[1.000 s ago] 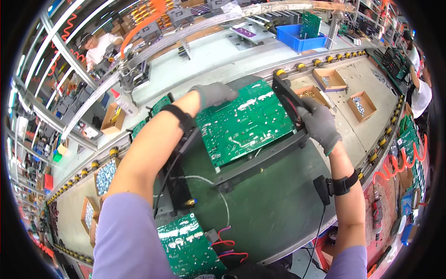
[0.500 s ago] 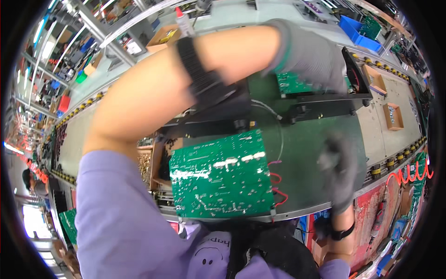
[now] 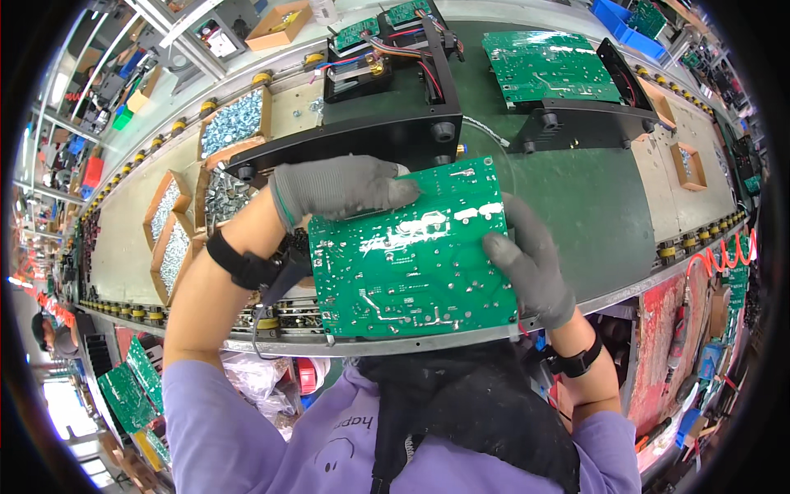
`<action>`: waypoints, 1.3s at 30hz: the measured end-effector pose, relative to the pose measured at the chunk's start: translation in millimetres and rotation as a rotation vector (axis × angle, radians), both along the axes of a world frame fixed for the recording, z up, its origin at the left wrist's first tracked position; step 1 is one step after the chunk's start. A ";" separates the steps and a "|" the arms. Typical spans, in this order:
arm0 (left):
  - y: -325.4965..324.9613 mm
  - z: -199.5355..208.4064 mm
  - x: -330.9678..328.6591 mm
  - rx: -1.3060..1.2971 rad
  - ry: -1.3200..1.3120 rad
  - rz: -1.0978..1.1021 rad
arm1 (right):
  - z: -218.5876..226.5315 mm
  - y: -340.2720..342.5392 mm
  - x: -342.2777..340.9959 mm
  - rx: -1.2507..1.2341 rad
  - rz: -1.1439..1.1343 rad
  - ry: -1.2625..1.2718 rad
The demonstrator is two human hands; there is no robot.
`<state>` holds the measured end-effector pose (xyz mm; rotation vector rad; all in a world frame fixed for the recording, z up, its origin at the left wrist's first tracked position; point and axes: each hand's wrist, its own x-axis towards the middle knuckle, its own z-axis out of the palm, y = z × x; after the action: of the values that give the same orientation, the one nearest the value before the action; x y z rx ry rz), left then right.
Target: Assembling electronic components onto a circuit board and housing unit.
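A large green circuit board (image 3: 411, 276) is held at the bench's front edge, its face with solder points and white patches toward me. My left hand (image 3: 350, 188), in a grey glove, grips its far edge, thumb on the face and the other fingers partly hidden. Gloved in grey too, my right hand (image 3: 531, 263) pinches the right edge with the thumb in front and fingers behind. Just beyond the board stands a black metal chassis (image 3: 354, 136) with wires and small green boards inside. Farther right, another green board (image 3: 551, 66) lies over a second black chassis (image 3: 584, 123).
Cardboard boxes of screws (image 3: 234, 123) and small metal parts stand left of the near chassis. A small cardboard box (image 3: 687, 165) lies at the right. Roller tracks (image 3: 708, 226) flank the green mat (image 3: 576, 198). A coiled orange hose (image 3: 724, 255) hangs at the right.
My left hand has come back from the far-right board to the near board's far edge. My right hand has moved left from over the mat and taken hold of the near board's right edge.
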<state>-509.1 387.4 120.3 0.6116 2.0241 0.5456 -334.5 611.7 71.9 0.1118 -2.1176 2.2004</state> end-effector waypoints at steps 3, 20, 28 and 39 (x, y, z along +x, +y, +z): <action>12.0 8.1 -14.0 0.009 -0.072 -0.288 | 2.9 -2.9 10.2 0.254 -0.072 0.157; -120.6 179.7 124.6 0.497 0.344 0.685 | 115.6 -62.3 -104.0 0.466 0.095 0.627; -133.9 209.7 68.0 0.177 0.624 0.331 | 138.2 -105.9 -145.8 0.531 0.170 0.747; -127.9 240.7 53.9 0.127 0.722 0.411 | 55.0 -72.1 -133.3 1.334 0.150 0.497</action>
<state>-455.2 259.5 361.0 0.5075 2.8486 0.7744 -467.7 539.6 126.9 0.7762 -2.7790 0.3345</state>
